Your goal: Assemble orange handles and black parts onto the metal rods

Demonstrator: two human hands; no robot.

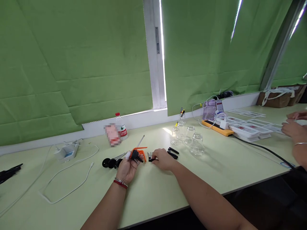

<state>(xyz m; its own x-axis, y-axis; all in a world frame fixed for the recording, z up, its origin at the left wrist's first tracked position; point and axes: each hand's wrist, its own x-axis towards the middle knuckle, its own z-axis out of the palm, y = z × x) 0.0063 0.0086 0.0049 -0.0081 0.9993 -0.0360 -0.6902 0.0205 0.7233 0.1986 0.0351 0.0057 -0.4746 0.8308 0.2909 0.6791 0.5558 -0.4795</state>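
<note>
In the head view my left hand (pixel 128 169), palm up, is closed around a black plastic part (pixel 135 155) with a narrow stem. Orange plastic pieces (pixel 143 153) show right behind its fingers; I cannot tell whether they are held too. My right hand (pixel 163 159) pinches a small black part with metal prongs (pixel 150 157), low over the table. Just right of it lie black handle-like pieces (pixel 173 153). Round black caps with long metal rods (pixel 112 163) lie beside my left hand, partly hidden by it.
Several glass jars (pixel 197 145) stand right of centre. A water bottle (pixel 122 127) is at the back. White cables (pixel 72 191) cross the left side. An orange power strip (pixel 217 127) and stacked printed cards (pixel 249 129) lie right. Another person's hands (pixel 296 127) are at the far right.
</note>
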